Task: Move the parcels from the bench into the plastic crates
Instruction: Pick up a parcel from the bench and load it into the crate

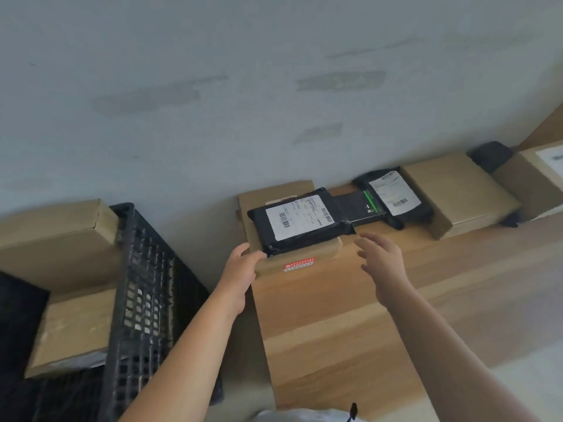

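On the bench (457, 269), left hand (240, 269) grips a cardboard box (292, 263)

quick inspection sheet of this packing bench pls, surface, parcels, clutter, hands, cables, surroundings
surface: wooden bench along the wall, partly bare
job's things: black bag parcel lying on a cardboard box; second black parcel and more cardboard boxes further right; black plastic crate at left, already holding boxes
clutter: nothing seen
grippers: left hand grips the box's near left corner; right hand open, off the box
cables: nothing seen
surroundings: pale wall with patched marks
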Available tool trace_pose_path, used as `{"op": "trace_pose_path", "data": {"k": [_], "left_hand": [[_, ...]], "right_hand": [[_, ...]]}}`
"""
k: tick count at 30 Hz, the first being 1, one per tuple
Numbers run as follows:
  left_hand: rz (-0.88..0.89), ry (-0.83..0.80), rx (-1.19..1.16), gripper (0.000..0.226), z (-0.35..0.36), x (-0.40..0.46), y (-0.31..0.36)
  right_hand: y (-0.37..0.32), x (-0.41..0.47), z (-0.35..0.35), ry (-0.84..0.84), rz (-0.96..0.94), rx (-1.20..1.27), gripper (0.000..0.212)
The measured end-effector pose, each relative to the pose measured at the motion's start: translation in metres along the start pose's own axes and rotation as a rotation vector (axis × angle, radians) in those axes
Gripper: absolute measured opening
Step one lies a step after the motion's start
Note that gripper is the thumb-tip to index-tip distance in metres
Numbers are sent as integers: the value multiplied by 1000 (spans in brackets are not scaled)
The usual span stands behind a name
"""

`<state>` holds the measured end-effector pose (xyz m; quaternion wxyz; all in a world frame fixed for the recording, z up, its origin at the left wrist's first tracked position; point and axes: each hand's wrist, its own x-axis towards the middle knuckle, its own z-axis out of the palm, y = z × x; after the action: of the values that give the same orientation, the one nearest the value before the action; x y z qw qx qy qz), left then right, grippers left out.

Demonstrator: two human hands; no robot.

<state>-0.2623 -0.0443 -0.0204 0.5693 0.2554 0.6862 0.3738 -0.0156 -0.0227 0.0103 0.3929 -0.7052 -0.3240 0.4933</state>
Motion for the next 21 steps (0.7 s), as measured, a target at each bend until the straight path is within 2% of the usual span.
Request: {"op": "trace_pose_path", "data": {"k": [6, 7, 10, 12, 17, 21], "left_hand": [[-54, 72, 32, 74, 32, 26, 11], [-66, 78, 36, 69, 35, 30, 12], [-92, 92, 9, 33, 45, 37, 17], [-99, 111, -11, 28, 51, 40, 19], [-110, 149, -31, 39, 64, 43, 20], [-99, 167, -27, 45, 65, 44, 18]], "right_hand": [[-13, 86, 5, -122, 36, -95, 52], [-13, 98, 6, -142, 43, -106, 55], [-14, 125, 10, -207, 75, -132, 61], [-15, 136, 13, -246, 111, -147, 60], [-17, 149, 15, -295, 157, -173, 42], [-16, 147, 16, -353, 184, -149, 47]]}}
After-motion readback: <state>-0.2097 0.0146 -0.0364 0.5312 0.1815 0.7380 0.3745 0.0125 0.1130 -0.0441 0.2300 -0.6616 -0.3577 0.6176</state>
